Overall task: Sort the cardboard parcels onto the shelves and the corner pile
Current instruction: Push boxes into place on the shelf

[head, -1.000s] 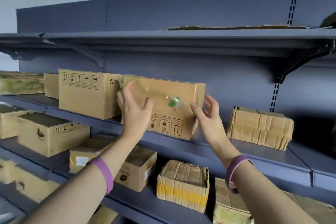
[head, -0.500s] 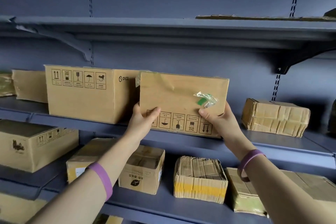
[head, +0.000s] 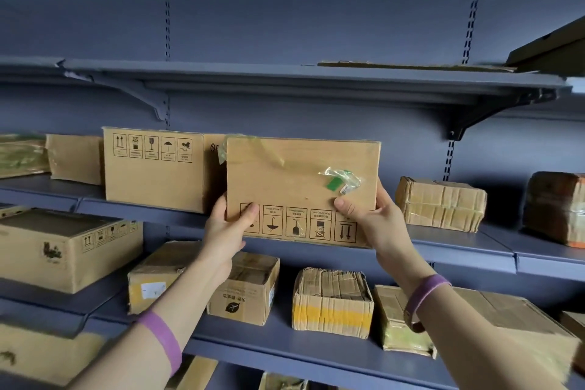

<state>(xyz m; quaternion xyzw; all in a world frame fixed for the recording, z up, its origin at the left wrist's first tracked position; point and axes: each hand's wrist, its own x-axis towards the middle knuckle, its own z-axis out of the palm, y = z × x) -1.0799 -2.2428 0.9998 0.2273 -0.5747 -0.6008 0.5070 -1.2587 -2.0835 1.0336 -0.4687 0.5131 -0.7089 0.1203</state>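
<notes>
The left hand [head: 232, 225] and the right hand [head: 370, 218] grasp the flat cardboard parcel [head: 300, 180] by its lower corners, at the middle shelf [head: 459, 242] edge. It seems the placing step; next, push it fully in beside the big box [head: 155, 168].

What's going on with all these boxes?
A person holds a flat brown cardboard box with upside-down handling symbols, left hand and right hand gripping its lower corners. It is at the front of the grey-blue metal shelf, between a bigger printed cardboard box and a crumpled taped parcel. Whether it rests there is unclear.
</notes>
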